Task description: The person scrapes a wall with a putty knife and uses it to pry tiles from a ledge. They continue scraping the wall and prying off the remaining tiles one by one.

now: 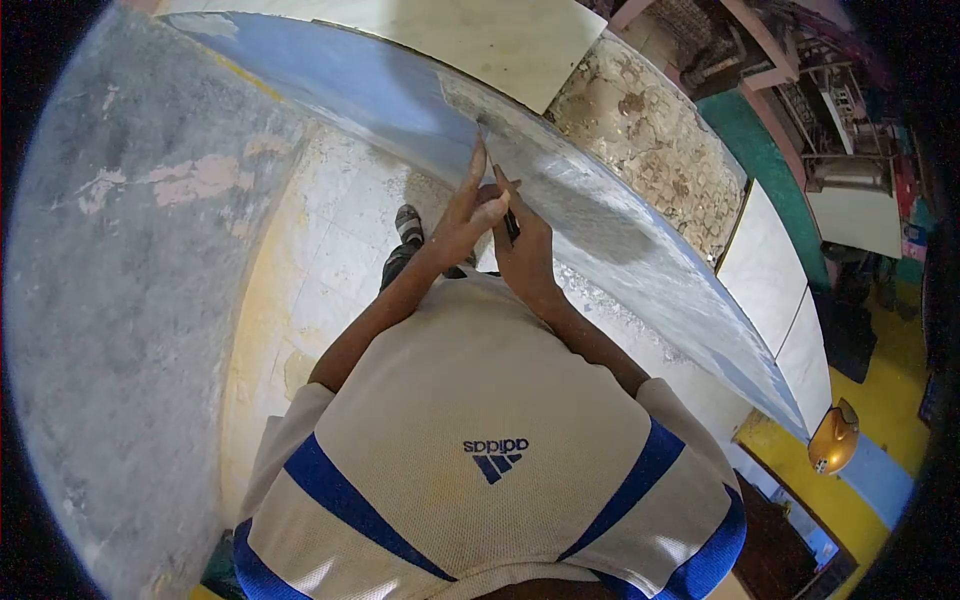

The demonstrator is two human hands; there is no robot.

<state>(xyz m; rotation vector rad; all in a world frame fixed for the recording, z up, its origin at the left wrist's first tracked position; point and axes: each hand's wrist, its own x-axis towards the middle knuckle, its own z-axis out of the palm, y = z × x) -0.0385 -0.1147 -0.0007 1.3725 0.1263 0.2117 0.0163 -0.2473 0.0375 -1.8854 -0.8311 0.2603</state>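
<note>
My right hand [524, 255] is closed around a slim tool with a dark handle [512, 226]; its thin end points up toward the blue wall face [400, 95]. I cannot make out the exact kind of tool. Beside it, my left hand [462, 222] has its index finger stretched up to the wall, with the thumb out toward the tool. Around the fingertip the blue paint gives way to a rough grey patch [560, 170]. Whether the tool's tip touches the wall is hard to tell.
Along the wall's top lie pale tiles [765, 260] and a stretch of broken, bare mortar [650, 130]. A grey wall [130, 320] with peeling paint stands at left. Dusty floor tiles [320, 240] lie below. A gold helmet-like object [835, 440] is at the right.
</note>
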